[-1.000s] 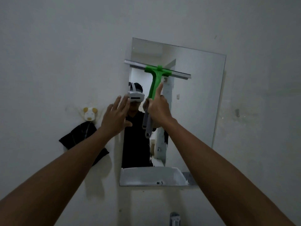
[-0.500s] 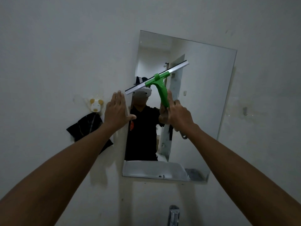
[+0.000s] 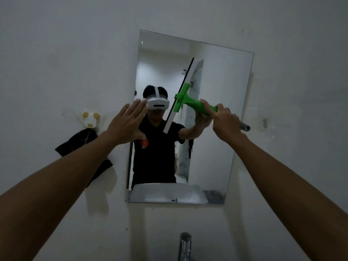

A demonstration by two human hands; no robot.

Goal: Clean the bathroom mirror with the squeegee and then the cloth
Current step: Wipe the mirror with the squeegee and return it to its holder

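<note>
A frameless rectangular mirror (image 3: 222,129) hangs on the pale wall. My right hand (image 3: 225,122) grips the handle of the green squeegee (image 3: 185,100), whose blade stands nearly upright against the middle of the glass. The squeegee's grey handle end sticks out to the right past my fist. My left hand (image 3: 127,123) has straight, spread fingers held flat at the mirror's left edge. A dark cloth (image 3: 75,144) hangs from a small animal-shaped wall hook (image 3: 91,119) left of the mirror.
A chrome tap (image 3: 184,245) rises at the bottom centre, below the mirror. The mirror reflects a person in a black shirt and the sink rim. A small fitting (image 3: 265,123) sits on the wall to the right.
My right hand has swung the squeegee clockwise from a slanted, near-horizontal blade to a near-vertical one, with the handle now pointing right. My left hand has stayed at the mirror's left edge.
</note>
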